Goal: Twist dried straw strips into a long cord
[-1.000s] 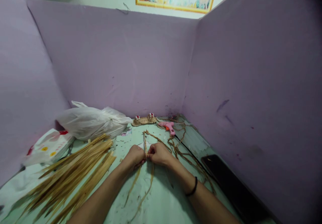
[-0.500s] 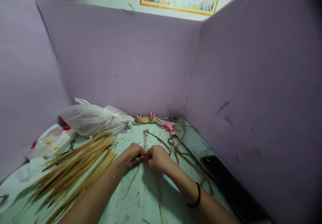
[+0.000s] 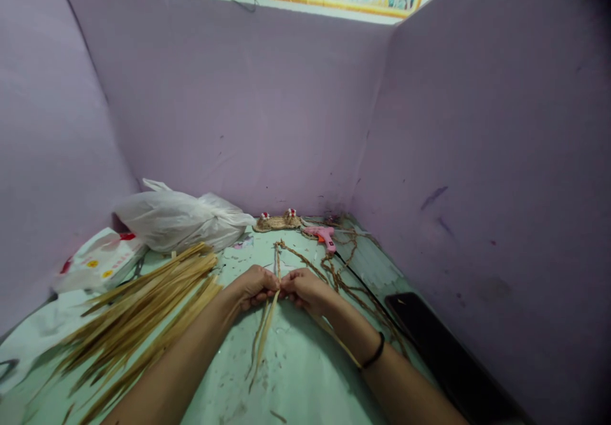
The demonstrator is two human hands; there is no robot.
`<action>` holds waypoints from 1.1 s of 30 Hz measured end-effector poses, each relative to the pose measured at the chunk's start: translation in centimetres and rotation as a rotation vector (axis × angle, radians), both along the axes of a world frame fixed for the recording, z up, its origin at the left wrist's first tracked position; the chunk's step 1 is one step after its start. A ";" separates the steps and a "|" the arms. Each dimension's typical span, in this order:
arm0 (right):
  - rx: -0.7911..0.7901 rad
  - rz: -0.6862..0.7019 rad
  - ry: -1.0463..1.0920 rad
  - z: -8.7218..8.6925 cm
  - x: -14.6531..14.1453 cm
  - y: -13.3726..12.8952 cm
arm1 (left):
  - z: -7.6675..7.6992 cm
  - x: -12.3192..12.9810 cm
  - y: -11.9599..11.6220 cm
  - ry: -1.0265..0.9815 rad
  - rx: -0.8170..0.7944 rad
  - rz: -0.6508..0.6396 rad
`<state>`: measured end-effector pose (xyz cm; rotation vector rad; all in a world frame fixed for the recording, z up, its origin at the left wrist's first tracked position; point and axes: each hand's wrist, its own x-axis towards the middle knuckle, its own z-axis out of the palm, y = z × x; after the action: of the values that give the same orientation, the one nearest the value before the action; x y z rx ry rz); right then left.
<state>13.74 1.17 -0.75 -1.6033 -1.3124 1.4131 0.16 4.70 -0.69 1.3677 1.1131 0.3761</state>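
Both hands meet over the table's middle, pinching a thin braid of dried straw-like strips (image 3: 279, 261) where its loose strips begin. My left hand (image 3: 258, 286) is closed on the braid from the left, fingers curled. My right hand (image 3: 304, 287) is closed on it from the right, a dark band round the wrist. Two loose strips (image 3: 265, 342) hang toward me below the left fingers. Another strip (image 3: 337, 334) runs from under my right hand along the forearm. The braid's far end joins a longer brown braided cord (image 3: 305, 261) lying to the right. The fingertips partly hide the crossing point.
A pile of dried strips (image 3: 147, 313) lies left, with a white plastic bag (image 3: 181, 221) and printed box (image 3: 102, 263) behind. A pair of woven slippers (image 3: 277, 222) and a pink glue gun (image 3: 325, 235) are at the back. A dark flat object (image 3: 439, 348) lies right. Purple partitions (image 3: 267, 107) surround the table.
The strip that hung below my right hand now runs along the right forearm. Two strips hang together under my left hand, where one hung before. The view has tilted slightly down.
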 end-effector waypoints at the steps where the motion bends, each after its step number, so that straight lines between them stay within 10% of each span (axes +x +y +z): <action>1: 0.002 -0.008 -0.009 -0.2 -0.1 0.0 | 0.1 0.1 -0.1 0.047 0.011 -0.003; 18: -0.036 -0.120 0.127 -1.1 0.3 0.2 | 2.0 3.3 -5.0 0.748 0.705 -0.073; 26: -0.125 0.021 0.312 -0.6 1.2 0.2 | 2.6 1.0 -1.1 0.283 0.139 0.226; 33: -0.058 0.130 0.331 -1.2 1.7 0.6 | 1.2 1.6 -1.2 0.067 -0.211 0.127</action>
<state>15.41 1.75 -1.97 -1.2686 -1.2043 1.7241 1.72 3.48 0.51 1.1344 1.2619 0.2972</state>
